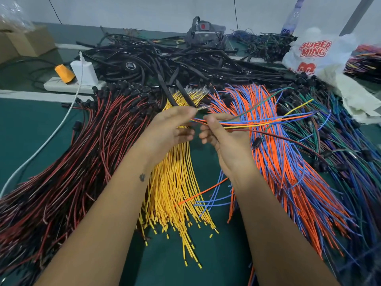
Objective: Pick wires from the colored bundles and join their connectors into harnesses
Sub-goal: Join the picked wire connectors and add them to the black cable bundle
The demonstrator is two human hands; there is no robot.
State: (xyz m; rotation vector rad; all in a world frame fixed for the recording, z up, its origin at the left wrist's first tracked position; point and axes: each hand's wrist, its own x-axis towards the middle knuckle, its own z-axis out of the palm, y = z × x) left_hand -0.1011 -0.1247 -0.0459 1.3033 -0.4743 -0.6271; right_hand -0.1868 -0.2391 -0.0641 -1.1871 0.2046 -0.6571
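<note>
Hands met just above the yellow bundle (175, 182), and everything hung on the small gap between them. The right hand (222, 139) was curled round a picked set of wires (268, 120), orange, blue, yellow, green and a dark red one, whose long axis ran from that fist out to the right, over the orange and blue bundle (278, 162). Their near ends poked leftward, toward the left hand (171, 126), which pinched some thin metal-tipped ends (203, 108) between thumb and fingers, just up and left of the right fist. I judged the left hand the nearer for mating them. The wires looked thin and springy; the tips were too blurred to read. Left of the yellow bundle lay the red and black bundle (82, 162) on the green bench (31, 129).
</note>
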